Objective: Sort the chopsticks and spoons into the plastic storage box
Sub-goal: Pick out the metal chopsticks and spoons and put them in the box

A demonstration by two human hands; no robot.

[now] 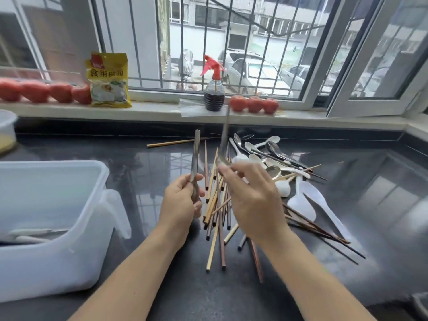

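Chopsticks (216, 205): a loose heap of pale wooden, reddish and dark sticks, lain crossed and fanned on the dark polished bench (370, 181), mid-frame, unsorted. Spoons (273, 158): white plastic and metal pieces, piled just behind and to the right of the sticks, with a large translucent rice paddle (324, 205) beside them, likewise unsorted. Plastic storage box (46, 262): translucent white, open, set on the bench at the left, well apart from the heap; a few pale utensils are seen in its bottom, so the sorting is judged barely begun, most items being left. Left hand (183, 202): a dark metallic stick (195, 158) is held upright, fingers curled round its lower end. Right hand (252, 195): a second slim stick (224, 140), blurred, is pinched at the fingertips and stood upright above the heap. Sill behind: tomatoes, a yellow packet, a spray bottle.
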